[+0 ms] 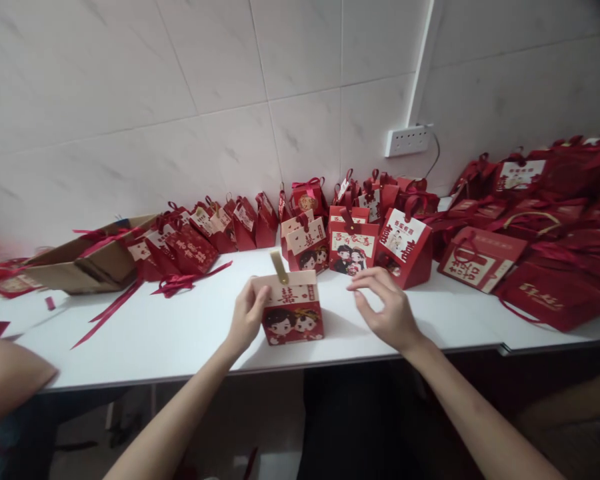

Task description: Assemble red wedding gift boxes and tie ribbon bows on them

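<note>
A red and cream gift box (294, 323) with two cartoon faces stands upright on the white table in front of me. From its top rises a gold ribbon loop (279, 267). My left hand (249, 313) grips the box at its left side, thumb on the front panel. To the right of it, my right hand (386, 308) hovers over the table with curled, parted fingers and nothing between them. Just behind that hand stands a red box with a cartoon couple (354, 250), and beside it a red box with a white label (404, 247).
An open cardboard carton (75, 270) holding red ribbon stands at the left. Loose ribbon (113, 310) trails over the white table (180, 340). Many red gift boxes (570, 287) crowd the right side. Another person's arm (13, 380) reaches in at the lower left. A power strip (407, 141) is on the wall.
</note>
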The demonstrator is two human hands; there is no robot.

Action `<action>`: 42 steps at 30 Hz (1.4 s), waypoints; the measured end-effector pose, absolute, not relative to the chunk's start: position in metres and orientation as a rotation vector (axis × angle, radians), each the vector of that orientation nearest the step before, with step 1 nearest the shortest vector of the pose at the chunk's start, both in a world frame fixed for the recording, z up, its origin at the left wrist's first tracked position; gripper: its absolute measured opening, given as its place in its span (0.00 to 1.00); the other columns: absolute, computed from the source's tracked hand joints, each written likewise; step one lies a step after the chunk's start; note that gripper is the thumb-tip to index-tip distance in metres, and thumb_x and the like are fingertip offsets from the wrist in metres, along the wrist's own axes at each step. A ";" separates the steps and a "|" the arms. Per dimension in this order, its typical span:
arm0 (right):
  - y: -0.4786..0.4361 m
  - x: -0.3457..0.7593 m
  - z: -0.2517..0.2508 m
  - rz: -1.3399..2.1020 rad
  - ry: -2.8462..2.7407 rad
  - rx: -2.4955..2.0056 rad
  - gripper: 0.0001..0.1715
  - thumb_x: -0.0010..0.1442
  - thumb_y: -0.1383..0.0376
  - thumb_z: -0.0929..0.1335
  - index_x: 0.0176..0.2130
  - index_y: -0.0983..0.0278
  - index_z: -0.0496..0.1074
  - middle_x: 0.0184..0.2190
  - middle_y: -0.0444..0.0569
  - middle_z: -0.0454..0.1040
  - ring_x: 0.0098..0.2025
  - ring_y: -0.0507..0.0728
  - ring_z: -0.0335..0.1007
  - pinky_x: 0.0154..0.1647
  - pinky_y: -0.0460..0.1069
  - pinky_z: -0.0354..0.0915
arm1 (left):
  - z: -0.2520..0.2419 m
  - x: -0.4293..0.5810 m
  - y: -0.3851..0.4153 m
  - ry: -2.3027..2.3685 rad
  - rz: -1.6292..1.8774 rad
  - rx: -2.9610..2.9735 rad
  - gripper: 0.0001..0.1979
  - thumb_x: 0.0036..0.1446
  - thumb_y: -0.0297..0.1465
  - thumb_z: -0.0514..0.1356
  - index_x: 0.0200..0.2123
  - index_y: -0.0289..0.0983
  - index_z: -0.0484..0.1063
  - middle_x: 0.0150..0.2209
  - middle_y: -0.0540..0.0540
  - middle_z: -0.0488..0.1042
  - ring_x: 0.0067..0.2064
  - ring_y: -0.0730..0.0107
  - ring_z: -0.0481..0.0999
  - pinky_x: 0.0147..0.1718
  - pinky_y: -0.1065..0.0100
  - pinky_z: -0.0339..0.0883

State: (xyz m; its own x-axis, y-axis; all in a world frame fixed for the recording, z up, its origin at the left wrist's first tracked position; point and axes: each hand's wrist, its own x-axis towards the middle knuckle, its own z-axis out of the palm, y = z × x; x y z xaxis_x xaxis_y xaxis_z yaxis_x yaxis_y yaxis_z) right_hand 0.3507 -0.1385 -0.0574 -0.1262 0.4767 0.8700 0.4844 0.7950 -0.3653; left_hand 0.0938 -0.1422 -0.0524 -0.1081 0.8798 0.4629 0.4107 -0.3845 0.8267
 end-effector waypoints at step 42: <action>-0.171 0.316 -0.053 -0.180 -1.606 -0.740 0.15 0.56 0.77 0.65 0.42 0.63 0.70 0.42 0.54 0.63 0.47 0.59 0.67 0.43 0.54 0.72 | -0.035 0.182 -0.153 1.113 1.785 2.269 0.04 0.58 0.29 0.57 0.31 0.37 0.71 0.24 0.53 0.67 0.25 0.78 0.66 0.24 0.75 0.59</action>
State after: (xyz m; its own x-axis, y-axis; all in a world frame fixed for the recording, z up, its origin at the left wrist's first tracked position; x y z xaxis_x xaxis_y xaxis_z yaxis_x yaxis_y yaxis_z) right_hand 0.3163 -0.1712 -0.0533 0.0036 0.3540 0.9352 0.5523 0.7789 -0.2970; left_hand 0.1818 -0.1526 -0.0345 0.0762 0.5549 0.8284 0.4997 -0.7403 0.4498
